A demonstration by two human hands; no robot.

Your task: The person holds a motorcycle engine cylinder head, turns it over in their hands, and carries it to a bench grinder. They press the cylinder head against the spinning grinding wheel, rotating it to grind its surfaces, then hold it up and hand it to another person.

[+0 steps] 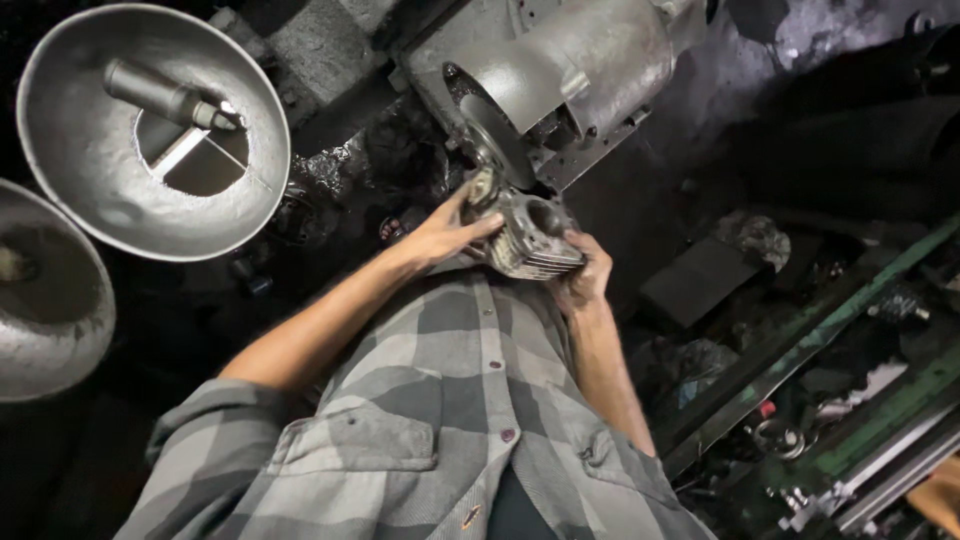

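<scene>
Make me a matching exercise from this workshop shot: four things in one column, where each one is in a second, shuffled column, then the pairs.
Things:
1. Finned cylinder
2. Round metal pan
3. Green rails
4. Engine casing

Places:
A. top left, with a dark tube lying in it
B. lower right, running diagonally
C. held between left hand and right hand
D. top centre, just above the hands

Pairs: 1-C, 2-A, 3-B, 4-D
</scene>
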